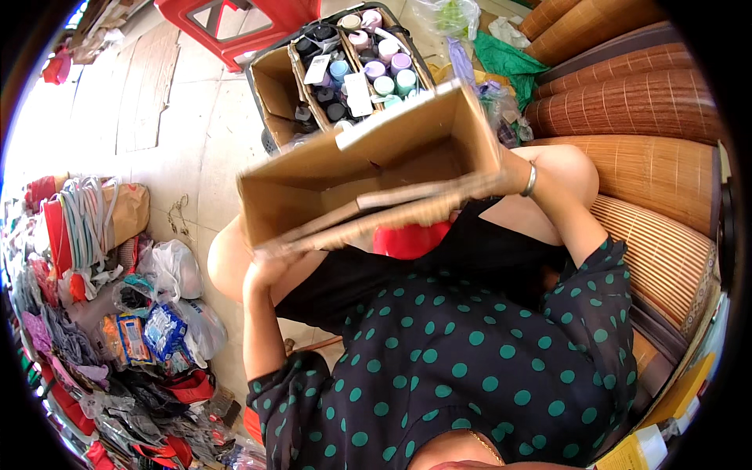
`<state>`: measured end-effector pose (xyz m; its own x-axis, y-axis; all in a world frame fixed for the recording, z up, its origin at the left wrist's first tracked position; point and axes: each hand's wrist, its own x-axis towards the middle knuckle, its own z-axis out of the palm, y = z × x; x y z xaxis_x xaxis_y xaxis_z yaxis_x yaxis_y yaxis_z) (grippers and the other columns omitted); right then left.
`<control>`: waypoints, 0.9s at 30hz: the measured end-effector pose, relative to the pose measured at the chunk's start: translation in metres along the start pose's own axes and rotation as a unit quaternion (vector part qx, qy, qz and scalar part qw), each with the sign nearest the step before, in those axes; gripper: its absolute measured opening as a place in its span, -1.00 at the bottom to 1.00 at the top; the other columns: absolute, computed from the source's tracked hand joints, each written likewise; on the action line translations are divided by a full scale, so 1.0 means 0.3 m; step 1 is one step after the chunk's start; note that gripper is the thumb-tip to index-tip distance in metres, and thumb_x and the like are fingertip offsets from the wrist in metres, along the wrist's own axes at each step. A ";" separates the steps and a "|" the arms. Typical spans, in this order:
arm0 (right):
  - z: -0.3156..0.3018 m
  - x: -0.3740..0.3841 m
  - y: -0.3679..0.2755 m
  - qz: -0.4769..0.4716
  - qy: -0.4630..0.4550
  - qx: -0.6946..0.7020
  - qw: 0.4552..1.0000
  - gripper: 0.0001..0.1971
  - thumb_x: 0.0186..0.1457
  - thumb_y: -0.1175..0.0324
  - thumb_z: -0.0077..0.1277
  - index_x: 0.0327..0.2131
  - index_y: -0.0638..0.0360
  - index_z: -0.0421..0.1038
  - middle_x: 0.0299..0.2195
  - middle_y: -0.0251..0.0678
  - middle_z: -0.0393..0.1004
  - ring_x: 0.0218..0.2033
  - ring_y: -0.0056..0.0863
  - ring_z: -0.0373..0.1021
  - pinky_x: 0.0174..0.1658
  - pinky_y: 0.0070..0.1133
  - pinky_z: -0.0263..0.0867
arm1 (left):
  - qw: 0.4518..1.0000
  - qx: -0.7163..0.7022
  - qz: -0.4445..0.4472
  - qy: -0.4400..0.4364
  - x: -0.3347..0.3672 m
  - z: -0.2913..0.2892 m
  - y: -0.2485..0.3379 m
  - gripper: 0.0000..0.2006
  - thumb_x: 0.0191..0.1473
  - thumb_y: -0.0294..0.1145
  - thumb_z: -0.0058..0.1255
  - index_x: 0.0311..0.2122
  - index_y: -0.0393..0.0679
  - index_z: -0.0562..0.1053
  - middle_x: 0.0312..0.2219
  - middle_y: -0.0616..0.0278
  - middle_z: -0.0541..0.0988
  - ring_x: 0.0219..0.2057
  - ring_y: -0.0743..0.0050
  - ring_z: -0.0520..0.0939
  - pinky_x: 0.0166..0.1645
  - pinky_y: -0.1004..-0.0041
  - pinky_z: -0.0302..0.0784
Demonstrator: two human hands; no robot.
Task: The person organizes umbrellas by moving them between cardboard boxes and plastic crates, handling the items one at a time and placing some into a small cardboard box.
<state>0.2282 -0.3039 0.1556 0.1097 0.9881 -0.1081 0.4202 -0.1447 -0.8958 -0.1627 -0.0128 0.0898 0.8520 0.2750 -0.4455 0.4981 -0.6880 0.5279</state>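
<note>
I hold an open cardboard box (290, 196) up over my lap, tilted so its inside shows. At its near left corner, my left hand (270, 265) is closed on the cardboard. My right hand (501, 174), with a silver bangle at the wrist, grips the right end; its fingers are partly hidden and blurred. The box's near flaps are smeared by motion. Just beyond the box stands a black crate (252, 94) with cardboard boxes of bottles (375, 70) whose caps are purple, mint, pink and black. Something red (411, 240) shows below the box, between my legs.
A red plastic stool (235, 35) stands at the far left of the crate. Rolled bamboo mats (627, 106) are stacked along the right. Bagged goods (164, 329) are heaped on the left. Green and clear plastic bags (507, 63) lie beyond my right knee.
</note>
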 end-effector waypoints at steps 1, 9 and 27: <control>0.034 0.005 0.019 -0.053 0.024 -0.032 0.998 -0.04 -0.28 0.29 0.31 0.19 0.22 -0.04 0.10 -0.12 0.15 0.12 -0.20 0.10 0.16 -0.39 0.07 | 0.949 0.307 0.065 -0.026 -0.087 0.116 -0.180 -0.60 -0.14 -0.40 0.27 -0.14 -0.19 0.45 -0.28 0.26 0.56 -0.29 0.51 0.54 -0.18 0.36 0.49; 0.131 -0.071 0.230 0.293 0.059 0.332 0.895 -0.15 -0.15 0.34 0.22 0.20 0.20 -0.04 0.15 -0.04 0.10 0.20 -0.17 0.03 0.20 -0.44 0.00 | 0.727 -0.673 0.120 0.065 -0.014 -0.092 0.354 0.00 -0.10 -0.29 0.23 0.31 -0.07 -0.23 0.24 0.06 0.00 0.26 0.20 0.02 0.29 0.26 -0.07; 0.374 0.104 0.275 0.056 0.072 -0.405 0.910 -0.28 0.00 0.02 0.00 0.23 -0.09 0.01 0.27 -0.26 -0.10 0.31 -0.26 -0.23 0.27 -0.10 -0.39 | 0.958 0.167 -0.146 0.182 0.300 0.217 0.262 -0.15 -0.05 -0.15 0.10 0.28 -0.08 -0.08 0.23 -0.27 -0.15 0.27 -0.26 -0.13 0.22 -0.21 -0.20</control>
<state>0.1651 -0.2790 0.0299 0.2842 0.9563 -0.0693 0.9186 -0.2923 -0.2660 -0.0575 -0.0859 0.0442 0.7141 0.6625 -0.2260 0.6962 -0.7058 0.1310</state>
